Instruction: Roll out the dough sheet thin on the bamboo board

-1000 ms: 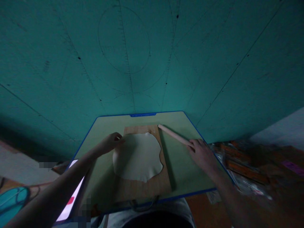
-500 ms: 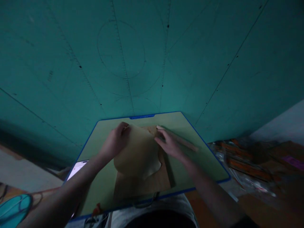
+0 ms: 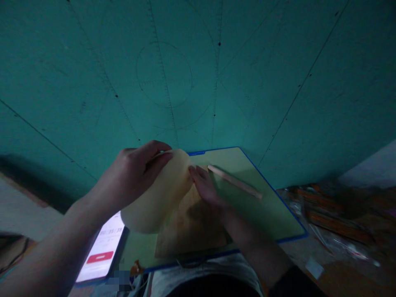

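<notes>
A thin pale sheet of rolled dough (image 3: 156, 200) hangs lifted off the wooden board (image 3: 192, 229). My left hand (image 3: 133, 173) is closed on the sheet's upper edge, pinching it between thumb and fingers. At the sheet's right edge, over the board, my right hand (image 3: 204, 187) has its fingers against the dough; how it grips is hard to make out. A wooden rolling pin (image 3: 234, 181) lies by itself on the green mat (image 3: 272, 214), to the right of my right hand.
The blue-edged green mat rests on my lap before a teal cutting mat (image 3: 198, 82) with ruled lines. A lit phone (image 3: 100, 249) lies at the lower left. Orange packets and clutter (image 3: 334, 222) cover the floor on the right.
My right hand left the rolling pin and came to the dough. My left hand lifted the sheet up off the board and toward the left.
</notes>
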